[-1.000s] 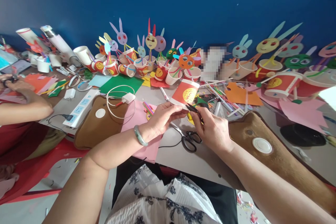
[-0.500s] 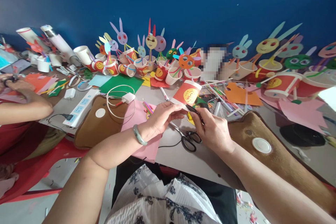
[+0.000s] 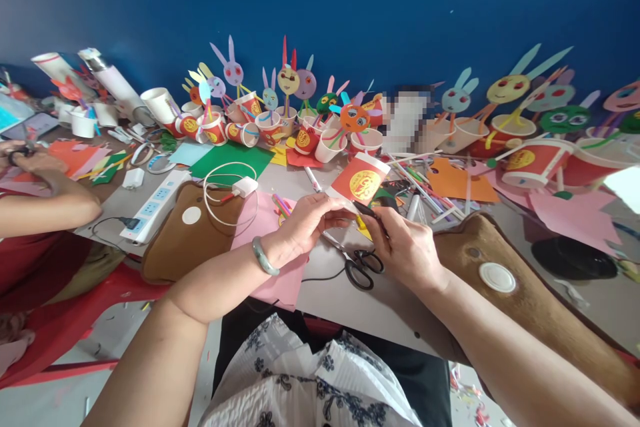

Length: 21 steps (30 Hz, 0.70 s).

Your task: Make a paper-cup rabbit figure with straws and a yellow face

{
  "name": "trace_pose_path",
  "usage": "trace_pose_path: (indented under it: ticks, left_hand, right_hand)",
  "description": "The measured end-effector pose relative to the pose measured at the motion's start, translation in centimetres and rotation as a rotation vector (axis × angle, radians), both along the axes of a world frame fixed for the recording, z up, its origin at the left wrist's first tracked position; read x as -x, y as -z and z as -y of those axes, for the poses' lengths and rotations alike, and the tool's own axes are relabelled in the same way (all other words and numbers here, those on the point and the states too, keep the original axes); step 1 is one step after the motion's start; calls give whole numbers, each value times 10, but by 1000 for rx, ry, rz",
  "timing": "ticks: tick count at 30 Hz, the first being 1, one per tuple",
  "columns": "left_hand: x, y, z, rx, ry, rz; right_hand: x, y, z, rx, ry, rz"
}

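Two hands meet: left hand (image 3: 310,220) pinches a red paper cup (image 3: 361,181); right hand (image 3: 405,247) grips a slim black tool (image 3: 369,209).

Black-handled scissors (image 3: 361,265) lie near the front edge of the desk (image 3: 345,303). A white power strip (image 3: 155,203) sits toward the left edge, beside a brown pouch (image 3: 187,243). Cups with paper rabbits (image 3: 287,103) line the far edge. Another person's arm (image 3: 45,203) rests at the left.

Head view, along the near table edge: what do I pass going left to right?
White power strip → brown pad → left hand holding the red cup → right hand with a small black tool → second brown pad → black disc.
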State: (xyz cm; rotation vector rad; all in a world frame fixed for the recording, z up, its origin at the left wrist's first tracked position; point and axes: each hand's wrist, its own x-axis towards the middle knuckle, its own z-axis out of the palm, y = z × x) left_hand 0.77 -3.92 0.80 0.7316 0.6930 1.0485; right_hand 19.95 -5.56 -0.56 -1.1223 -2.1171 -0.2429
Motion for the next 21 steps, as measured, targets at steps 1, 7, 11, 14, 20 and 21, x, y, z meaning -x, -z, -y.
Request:
trace_pose_path:
  ticks: [1,7,11,14,20,21]
  left_hand:
    - [0,0,0,0,1,1]
    - [1,1,-2,2,13,-6]
    - [2,1,-2,13,22,-18]
    - [2,2,-3,19,24,-9]
    - [4,8,-5,10,34,-3]
    - [4,9,-6,9,32,-1]
  right_hand:
    - [0,0,0,-1,-5,1]
    - [-1,1,-1,-47,-29,14]
    - [-2,2,-3,-84,-38,44]
    - [-2,1,-4,-130,-61,54]
    - [-5,-1,-5,-130,-59,92]
    - [-5,-1,-5,-121,-60,94]
